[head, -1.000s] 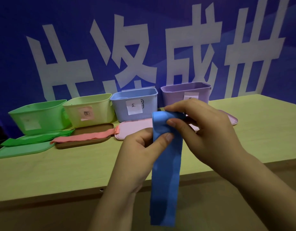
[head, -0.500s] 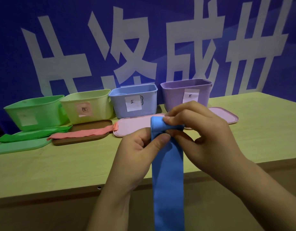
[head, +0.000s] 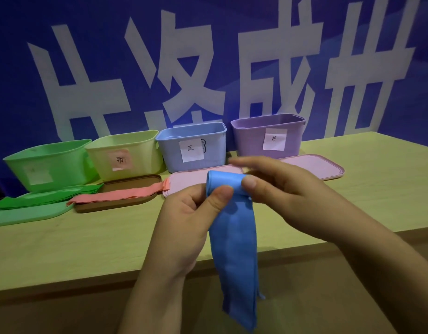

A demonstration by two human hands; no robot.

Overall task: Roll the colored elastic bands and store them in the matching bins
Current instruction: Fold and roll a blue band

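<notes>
**Blue band half rolled between both hands**

The blue elastic band (head: 234,249) is held in the air in front of the worktop's (head: 353,201) near edge. Its top end is wound into a short roll, and the rest hangs straight down as a flat strip, past the edge of the worktop. The left hand (head: 184,222) pinches the roll from the left, thumb pressed on its front with the other fingers curled behind. The right hand (head: 287,194) pinches the roll's right end with its thumb in front, the forefinger stretched out above the roll.

Behind the hands, four bins stand in a row against the blue wall with large white characters: a green bin (head: 49,162), a yellow bin (head: 126,155), a blue bin (head: 193,145) and a purple bin (head: 268,136), each with a paper label on its front. Four flat lids lie before them: green (head: 27,215), brown (head: 126,189), and two pink ones (head: 191,179) (head: 314,166). A green band (head: 49,198) lies across the green lid, and a salmon-pink band (head: 116,195) lies across the brown lid, its right end reaching the nearer pink lid.
</notes>
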